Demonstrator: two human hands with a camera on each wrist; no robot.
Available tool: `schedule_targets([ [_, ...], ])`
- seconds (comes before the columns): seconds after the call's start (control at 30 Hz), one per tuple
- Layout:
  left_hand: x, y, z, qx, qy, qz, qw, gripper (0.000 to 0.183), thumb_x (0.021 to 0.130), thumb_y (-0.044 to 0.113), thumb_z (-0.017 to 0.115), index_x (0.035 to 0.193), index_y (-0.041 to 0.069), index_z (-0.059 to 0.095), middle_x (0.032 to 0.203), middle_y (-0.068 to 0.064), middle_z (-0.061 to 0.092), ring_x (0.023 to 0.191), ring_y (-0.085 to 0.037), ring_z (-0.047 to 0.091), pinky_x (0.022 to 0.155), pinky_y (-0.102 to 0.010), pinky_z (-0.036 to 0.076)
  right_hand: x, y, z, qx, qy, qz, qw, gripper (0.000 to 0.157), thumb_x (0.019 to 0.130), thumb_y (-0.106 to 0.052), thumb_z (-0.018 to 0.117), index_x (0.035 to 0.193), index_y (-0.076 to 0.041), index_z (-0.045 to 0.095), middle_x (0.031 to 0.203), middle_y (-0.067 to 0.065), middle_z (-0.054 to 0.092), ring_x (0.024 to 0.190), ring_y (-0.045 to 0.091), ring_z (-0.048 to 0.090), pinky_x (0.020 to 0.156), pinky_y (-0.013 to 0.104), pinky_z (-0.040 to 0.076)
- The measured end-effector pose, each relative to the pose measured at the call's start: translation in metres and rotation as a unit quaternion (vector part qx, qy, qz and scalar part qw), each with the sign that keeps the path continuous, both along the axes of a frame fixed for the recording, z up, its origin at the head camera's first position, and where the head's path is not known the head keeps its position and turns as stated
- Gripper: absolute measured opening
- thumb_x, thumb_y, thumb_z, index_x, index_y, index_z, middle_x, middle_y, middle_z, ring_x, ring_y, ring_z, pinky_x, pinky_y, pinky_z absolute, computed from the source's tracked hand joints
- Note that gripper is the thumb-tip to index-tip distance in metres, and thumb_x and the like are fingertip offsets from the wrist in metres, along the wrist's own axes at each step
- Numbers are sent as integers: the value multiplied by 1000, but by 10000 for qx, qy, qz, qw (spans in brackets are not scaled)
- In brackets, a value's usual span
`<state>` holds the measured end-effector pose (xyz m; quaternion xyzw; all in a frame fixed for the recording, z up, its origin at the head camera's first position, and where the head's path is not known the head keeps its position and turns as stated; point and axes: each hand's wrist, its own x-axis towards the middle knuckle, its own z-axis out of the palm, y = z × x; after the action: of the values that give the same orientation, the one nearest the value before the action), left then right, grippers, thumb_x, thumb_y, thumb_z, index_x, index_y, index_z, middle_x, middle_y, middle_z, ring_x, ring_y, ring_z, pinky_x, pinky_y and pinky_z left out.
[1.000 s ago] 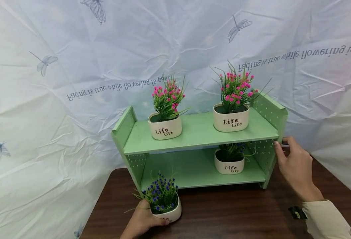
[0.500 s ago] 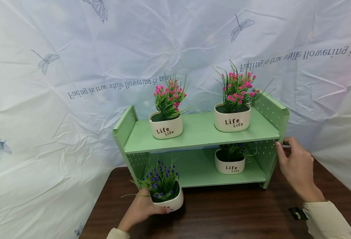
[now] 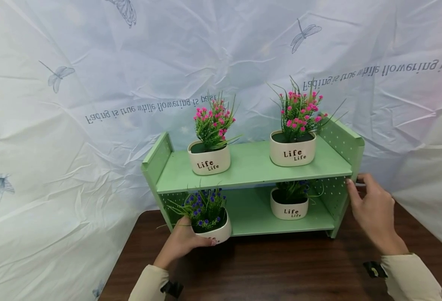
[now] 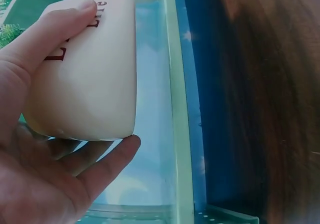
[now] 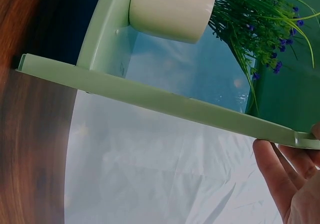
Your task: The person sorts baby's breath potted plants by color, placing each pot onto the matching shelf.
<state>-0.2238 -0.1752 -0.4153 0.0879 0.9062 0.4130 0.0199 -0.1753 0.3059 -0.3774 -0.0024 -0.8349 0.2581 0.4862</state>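
My left hand [image 3: 181,242] grips a potted plant with small blue-purple flowers [image 3: 207,213], thumb across the front of its cream "Life" pot. The pot is tilted back at the front left of the lower level of the green two-tier shelf [image 3: 249,167]. In the left wrist view, the pot [image 4: 95,89] overlaps the shelf, fingers spread under and beside it. My right hand [image 3: 375,211] holds the shelf's right side panel, thumb on the front edge and fingers on the outer face. The right wrist view shows those fingers [image 5: 277,174] against the panel [image 5: 165,102].
Two pink-flowered potted plants stand on the top level, one left [image 3: 210,161] and one right [image 3: 293,150]. Another blue-purple-flowered plant [image 3: 289,208] sits at the lower level's right. Below is a dark wooden table [image 3: 277,267]; a printed pale cloth [image 3: 243,54] hangs behind.
My left hand has raised the blue-purple-flowered plant from in front of the shelf up and forward to the lower level's left opening. My right hand has stayed on the side panel.
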Motion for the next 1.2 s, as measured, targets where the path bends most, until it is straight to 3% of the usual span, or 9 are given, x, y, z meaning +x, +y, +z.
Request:
schedule_targets([
  [0.13, -14, 6, -1, 81, 189, -120, 9997, 98, 62, 42, 103, 133, -6, 55, 111, -17, 64, 96, -23, 64, 88, -44, 57, 1, 0, 0, 9, 7, 15, 10000, 20, 98, -1, 71, 112, 11, 64, 95, 38, 69, 76, 59, 64, 65, 73, 41],
  [0.23, -24, 9, -4, 242, 302, -305, 9988, 109, 64, 40, 103, 149, -1, 48, 126, -18, 65, 109, -24, 66, 96, -47, 56, 1, 0, 0, 11, -24, 9, 10000, 20, 98, -1, 71, 112, 11, 64, 95, 38, 69, 76, 59, 64, 66, 72, 42],
  [0.33, -31, 12, -6, 315, 299, -431, 9981, 114, 66, 38, 102, 156, 3, 42, 131, -19, 65, 111, -26, 66, 97, -49, 56, 1, -1, 0, 3, -69, 2, 10000, 20, 99, -2, 70, 113, 11, 64, 96, 38, 69, 76, 59, 64, 66, 73, 42],
  [0.47, -39, 14, -9, 221, 313, -471, 9982, 120, 66, 41, 102, 158, -1, 36, 142, -24, 59, 122, -34, 64, 100, -53, 55, 0, -1, 0, -27, -106, -21, 9999, 20, 99, -3, 70, 113, 10, 64, 96, 38, 69, 76, 59, 64, 66, 73, 42],
  [0.57, -44, 16, -11, 302, 286, -527, 9977, 128, 65, 41, 102, 162, 1, 30, 157, -24, 47, 139, -38, 53, 107, -56, 50, 1, -1, 0, -48, -135, -43, 9999, 20, 100, -3, 70, 113, 10, 64, 97, 38, 69, 78, 59, 65, 67, 72, 42],
  [0.7, -49, 18, -14, 451, 206, -648, 9967, 132, 67, 39, 102, 166, 3, 23, 167, -21, 34, 150, -38, 41, 113, -58, 45, 0, 0, 1, -36, -118, -20, 9999, 19, 99, -2, 70, 113, 10, 64, 99, 38, 69, 79, 59, 65, 67, 72, 42],
  [1.2, -60, 22, -21, 630, -401, -665, 9950, 134, 73, 39, 99, 168, 0, 12, 171, -26, 20, 155, -44, 30, 118, -62, 37, -1, 0, 2, 4, -83, -17, 10000, 19, 99, -2, 71, 111, 11, 64, 95, 38, 69, 76, 59, 64, 66, 72, 42],
])
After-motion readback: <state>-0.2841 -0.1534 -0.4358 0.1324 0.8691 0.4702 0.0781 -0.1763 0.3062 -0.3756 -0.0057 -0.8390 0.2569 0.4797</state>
